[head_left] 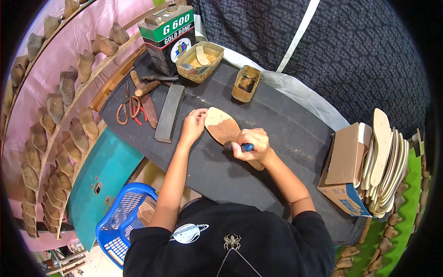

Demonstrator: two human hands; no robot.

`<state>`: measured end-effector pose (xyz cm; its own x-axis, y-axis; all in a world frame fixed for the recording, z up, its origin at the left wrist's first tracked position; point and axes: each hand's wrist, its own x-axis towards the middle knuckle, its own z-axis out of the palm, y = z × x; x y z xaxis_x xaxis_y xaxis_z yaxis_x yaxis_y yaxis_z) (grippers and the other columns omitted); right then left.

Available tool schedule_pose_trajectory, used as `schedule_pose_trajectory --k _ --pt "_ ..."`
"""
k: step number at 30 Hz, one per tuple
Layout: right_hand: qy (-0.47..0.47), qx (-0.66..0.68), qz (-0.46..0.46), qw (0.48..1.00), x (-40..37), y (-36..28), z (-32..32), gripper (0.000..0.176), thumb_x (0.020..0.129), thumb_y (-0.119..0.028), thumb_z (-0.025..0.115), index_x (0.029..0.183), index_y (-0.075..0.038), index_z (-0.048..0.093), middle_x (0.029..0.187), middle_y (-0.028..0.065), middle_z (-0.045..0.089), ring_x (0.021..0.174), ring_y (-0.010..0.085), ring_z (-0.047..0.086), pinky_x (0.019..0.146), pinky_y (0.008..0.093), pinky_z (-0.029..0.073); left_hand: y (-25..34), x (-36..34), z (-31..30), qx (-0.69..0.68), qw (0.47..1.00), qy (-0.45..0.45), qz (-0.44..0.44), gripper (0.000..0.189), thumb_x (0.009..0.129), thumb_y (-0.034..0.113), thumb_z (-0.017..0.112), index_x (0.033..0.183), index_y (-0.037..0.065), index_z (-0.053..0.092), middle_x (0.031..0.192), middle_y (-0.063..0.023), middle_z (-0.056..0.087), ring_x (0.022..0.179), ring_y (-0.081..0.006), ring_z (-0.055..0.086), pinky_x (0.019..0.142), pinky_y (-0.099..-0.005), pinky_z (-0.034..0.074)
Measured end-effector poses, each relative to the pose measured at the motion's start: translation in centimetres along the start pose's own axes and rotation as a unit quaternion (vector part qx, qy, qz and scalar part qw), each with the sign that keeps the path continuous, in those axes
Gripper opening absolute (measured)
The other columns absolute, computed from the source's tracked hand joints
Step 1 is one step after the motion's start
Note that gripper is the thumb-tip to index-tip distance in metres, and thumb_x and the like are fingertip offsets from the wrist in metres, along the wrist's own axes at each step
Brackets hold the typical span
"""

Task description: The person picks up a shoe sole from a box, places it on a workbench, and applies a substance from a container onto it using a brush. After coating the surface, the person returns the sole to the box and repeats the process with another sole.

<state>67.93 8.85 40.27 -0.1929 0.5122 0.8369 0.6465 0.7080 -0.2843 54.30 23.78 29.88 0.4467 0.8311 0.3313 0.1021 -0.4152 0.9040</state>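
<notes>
A tan shoe insole (222,127) lies at a slant on the black-covered worktable (210,173). Its upper end is pale, and a darker brown patch spreads over the part below. My left hand (194,125) grips the left edge near the wide end, fingers closed on it. My right hand (253,144) is wrapped round a blue-handled tool (248,147), whose dark working end rests low over the brown patch. That hand hides part of the insole, and the narrow heel end shows beneath it. I cannot tell the tool's exact kind.
Beyond my left hand are a grey block (170,114), scissors (122,108), a hammer (142,87) and a G 600 can (168,39). Two tubs, one yellowish (217,51) and one stained (247,83), stand behind. A box (344,161) and stacked insoles (383,161) stand right.
</notes>
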Motion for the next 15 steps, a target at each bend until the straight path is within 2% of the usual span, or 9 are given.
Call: schedule_pose_trajectory --k 1,5,8,10,12,14,15 --pt "-0.005 0.013 0.007 1.0 0.2 -0.1 0.3 0.021 0.059 0.001 0.062 0.056 -0.007 0.043 0.05 0.0024 0.048 0.041 0.0148 0.049 0.037 0.024 0.037 0.1 0.0 0.0 0.004 1.0 0.002 0.001 0.018 0.082 0.009 0.052 0.095 -0.002 0.058 0.085 -0.0108 0.058 0.064 -0.0142 0.056 0.058 -0.0245 0.046" --pt "-0.046 -0.009 0.005 0.999 0.1 -0.2 0.4 0.021 0.059 0.001 0.063 0.057 -0.008 0.043 0.05 0.0023 0.048 0.042 0.0155 0.05 0.038 0.0244 0.038 0.1 -0.1 -0.1 0.013 1.0 0.005 0.005 0.018 0.083 0.009 0.052 0.096 -0.002 0.058 0.085 -0.0106 0.058 0.064 -0.0138 0.056 0.058 -0.0242 0.045" --pt "-0.055 -0.022 0.001 0.998 -0.3 -0.4 -0.5 0.021 0.058 0.001 0.06 0.057 -0.008 0.042 0.048 0.0025 0.042 0.036 0.0168 0.042 0.034 0.0268 0.032 -0.5 -0.1 0.1 -0.011 1.0 0.009 0.008 0.018 0.082 0.009 0.052 0.096 -0.002 0.058 0.084 -0.0106 0.058 0.064 -0.0137 0.056 0.058 -0.0241 0.045" --pt "-0.03 0.005 0.034 0.999 -0.9 -0.3 -1.0 0.022 0.057 0.001 0.058 0.053 -0.008 0.038 0.045 0.0029 0.036 0.034 0.0172 0.037 0.033 0.0271 0.028 -0.7 -0.1 0.0 -0.01 1.0 0.007 0.005 0.018 0.082 0.009 0.052 0.096 -0.001 0.058 0.084 -0.0106 0.058 0.064 -0.0138 0.056 0.058 -0.0241 0.045" --pt "-0.027 -0.006 0.087 0.996 -1.5 -0.3 -2.0 0.023 0.057 -0.001 0.059 0.052 -0.008 0.038 0.046 0.0032 0.039 0.035 0.0183 0.04 0.034 0.0285 0.03 -0.7 0.0 0.1 -0.012 1.0 0.003 0.002 0.018 0.082 0.01 0.052 0.096 -0.001 0.058 0.084 -0.0106 0.058 0.064 -0.014 0.056 0.058 -0.0241 0.045" --pt "-0.028 -0.011 0.102 0.994 -1.8 -0.3 -2.5 0.022 0.058 -0.001 0.059 0.052 -0.008 0.038 0.046 0.0036 0.038 0.034 0.0175 0.039 0.034 0.0281 0.029 -0.6 0.0 0.1 -0.011 1.0 0.001 0.006 0.018 0.083 0.01 0.052 0.096 -0.001 0.058 0.085 -0.0107 0.058 0.064 -0.0145 0.057 0.058 -0.0246 0.046" --pt "0.001 -0.004 0.103 0.995 -2.0 -0.2 -2.6 0.022 0.058 -0.001 0.059 0.053 -0.008 0.039 0.046 0.0038 0.038 0.034 0.017 0.039 0.034 0.0278 0.029 -0.6 0.0 0.1 -0.011 1.0 -0.001 0.006 0.018 0.083 0.01 0.052 0.096 -0.001 0.058 0.085 -0.0107 0.058 0.064 -0.0145 0.057 0.058 -0.0246 0.046"
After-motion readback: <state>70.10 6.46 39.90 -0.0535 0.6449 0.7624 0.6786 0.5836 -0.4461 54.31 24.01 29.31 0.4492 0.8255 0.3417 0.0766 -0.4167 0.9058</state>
